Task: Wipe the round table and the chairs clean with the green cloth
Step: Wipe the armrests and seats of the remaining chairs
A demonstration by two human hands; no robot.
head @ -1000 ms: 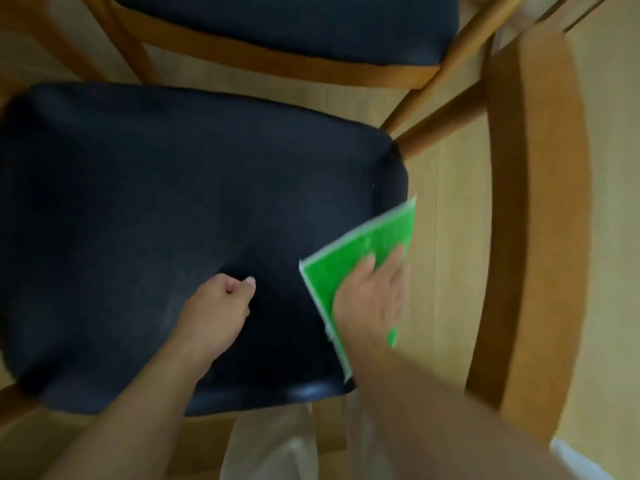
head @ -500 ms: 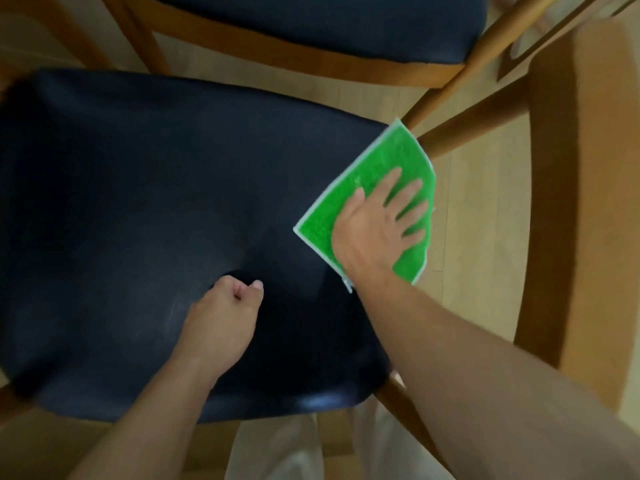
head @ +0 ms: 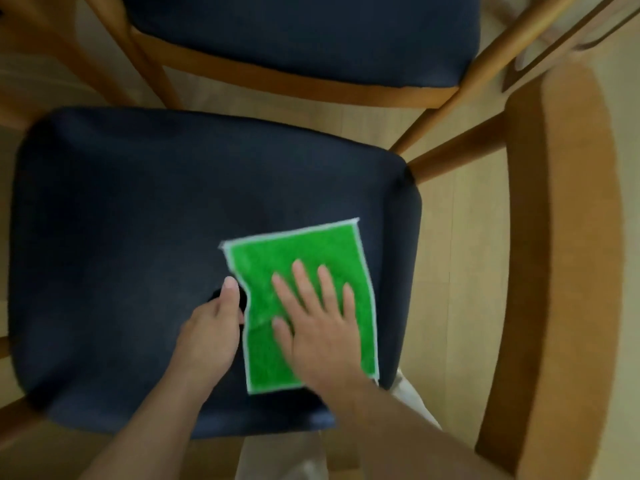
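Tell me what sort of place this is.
Probably a dining area in a home: two wooden chairs with dark padded seats, the near seat and a second chair, stand close together on a pale wood-look floor.

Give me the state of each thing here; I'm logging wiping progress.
Green cloth: spread flat on the near chair seat, edges slightly rippled.
Right hand: open, palm pressing the cloth.
Left hand: loosely curled, resting on the seat beside the cloth.
Near chair seat: uncovered apart from the cloth.

Cloth (head: 304, 271) on near chair seat (head: 138, 254), right part; second chair (head: 304, 32) behind.
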